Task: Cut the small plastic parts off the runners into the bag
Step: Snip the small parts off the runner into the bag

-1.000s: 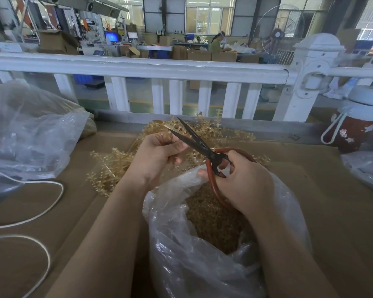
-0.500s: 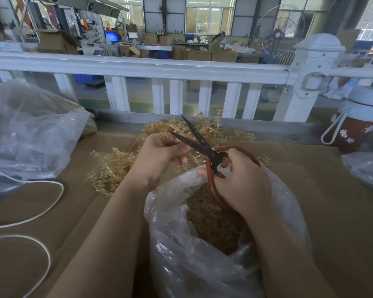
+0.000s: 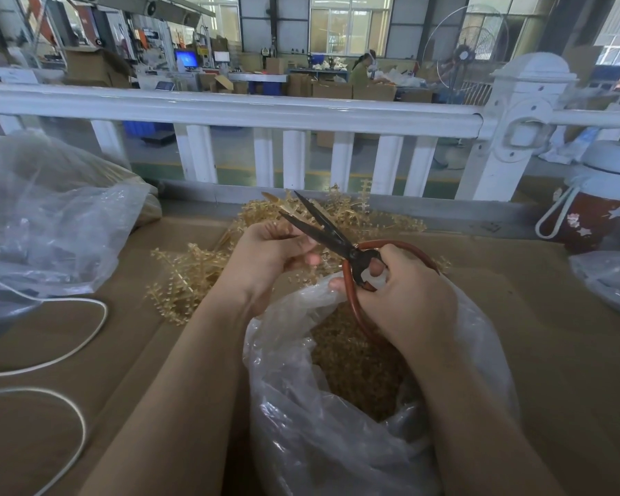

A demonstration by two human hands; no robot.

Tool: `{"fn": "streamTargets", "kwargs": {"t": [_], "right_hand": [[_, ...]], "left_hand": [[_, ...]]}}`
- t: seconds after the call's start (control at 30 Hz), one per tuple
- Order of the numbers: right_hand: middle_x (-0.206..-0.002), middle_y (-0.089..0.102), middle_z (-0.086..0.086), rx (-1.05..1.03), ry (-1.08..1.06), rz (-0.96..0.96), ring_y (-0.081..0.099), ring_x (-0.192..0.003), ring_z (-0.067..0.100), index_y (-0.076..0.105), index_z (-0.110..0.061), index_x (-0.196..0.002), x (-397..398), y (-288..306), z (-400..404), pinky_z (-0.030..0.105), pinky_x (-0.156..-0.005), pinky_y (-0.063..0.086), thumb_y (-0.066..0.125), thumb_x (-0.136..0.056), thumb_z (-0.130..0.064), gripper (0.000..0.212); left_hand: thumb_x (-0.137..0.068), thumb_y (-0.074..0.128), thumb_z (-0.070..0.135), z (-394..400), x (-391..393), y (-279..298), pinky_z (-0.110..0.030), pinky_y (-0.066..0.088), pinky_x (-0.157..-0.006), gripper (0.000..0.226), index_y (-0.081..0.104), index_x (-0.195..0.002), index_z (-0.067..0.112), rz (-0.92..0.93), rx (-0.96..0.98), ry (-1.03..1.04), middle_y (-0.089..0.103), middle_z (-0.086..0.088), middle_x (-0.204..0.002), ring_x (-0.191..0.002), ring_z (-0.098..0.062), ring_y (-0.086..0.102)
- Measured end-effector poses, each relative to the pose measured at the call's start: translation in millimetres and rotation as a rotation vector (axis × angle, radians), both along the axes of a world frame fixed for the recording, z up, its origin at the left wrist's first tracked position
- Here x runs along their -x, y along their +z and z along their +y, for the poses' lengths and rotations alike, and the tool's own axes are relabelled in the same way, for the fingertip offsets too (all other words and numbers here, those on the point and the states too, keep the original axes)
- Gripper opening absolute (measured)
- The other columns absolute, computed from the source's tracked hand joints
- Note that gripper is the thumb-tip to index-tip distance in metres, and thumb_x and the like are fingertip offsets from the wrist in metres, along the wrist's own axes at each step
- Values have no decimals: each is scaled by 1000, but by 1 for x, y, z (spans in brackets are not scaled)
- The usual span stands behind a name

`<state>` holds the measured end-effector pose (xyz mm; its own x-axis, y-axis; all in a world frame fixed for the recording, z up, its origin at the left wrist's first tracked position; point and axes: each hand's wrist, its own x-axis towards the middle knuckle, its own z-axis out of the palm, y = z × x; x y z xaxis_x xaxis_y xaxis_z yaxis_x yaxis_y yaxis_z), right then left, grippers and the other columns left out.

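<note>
My left hand [image 3: 265, 252] pinches a tan plastic runner [image 3: 278, 205] whose tip sticks up past my fingers. My right hand [image 3: 405, 298] grips the red handles of black scissors [image 3: 323, 227]; the blades stand apart around the runner, just above the mouth of a clear plastic bag [image 3: 319, 424]. The bag holds a heap of cut tan parts [image 3: 355, 366]. A pile of uncut runners [image 3: 194, 273] lies on the cardboard behind and left of my hands.
Brown cardboard [image 3: 552, 352] covers the worktop. A second clear bag [image 3: 51, 216] sits at the left, with a white cord [image 3: 86, 327] looped below it. A red and white bottle [image 3: 598, 209] stands at the right. A white railing [image 3: 230, 109] runs along the back.
The scissor blades have opened slightly wider and shifted a little along the runner. My left hand has barely moved and still holds the runner.
</note>
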<state>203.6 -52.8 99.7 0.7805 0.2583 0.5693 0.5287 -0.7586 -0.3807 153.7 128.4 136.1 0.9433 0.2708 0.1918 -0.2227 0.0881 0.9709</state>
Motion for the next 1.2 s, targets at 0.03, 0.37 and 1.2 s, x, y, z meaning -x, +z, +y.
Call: {"fn": "streamTargets", "kwargs": {"t": [0.03, 0.37, 1.2], "right_hand": [[-55, 38, -21, -16, 2, -20, 36, -51, -5, 29, -34, -63, 1, 0, 0, 19, -46, 23, 67, -69, -79, 60], [-57, 39, -25, -59, 76, -22, 40, -52, -7, 46, -31, -65, 2, -2, -1, 14, -49, 28, 53, -70, -86, 56], [-60, 54, -17, -71, 72, 21, 49, -55, -3, 49, -28, -66, 0, -6, -3, 17, -47, 34, 55, -72, -85, 58]], "left_hand": [[-88, 64, -3, 0, 0, 0, -20, 53, -60, 28, 75, -69, 15, 0, 1, -3, 72, -2, -68, -58, -11, 65], [-79, 71, 9, 6, -3, -3, -20, 52, -62, 6, 70, -83, 5, -8, -44, -9, 70, -1, -67, -60, -12, 65], [-83, 65, 10, 6, -4, -8, -20, 46, -54, 5, 61, -82, 12, -106, 30, -47, 65, -7, -78, -54, -15, 53]]}}
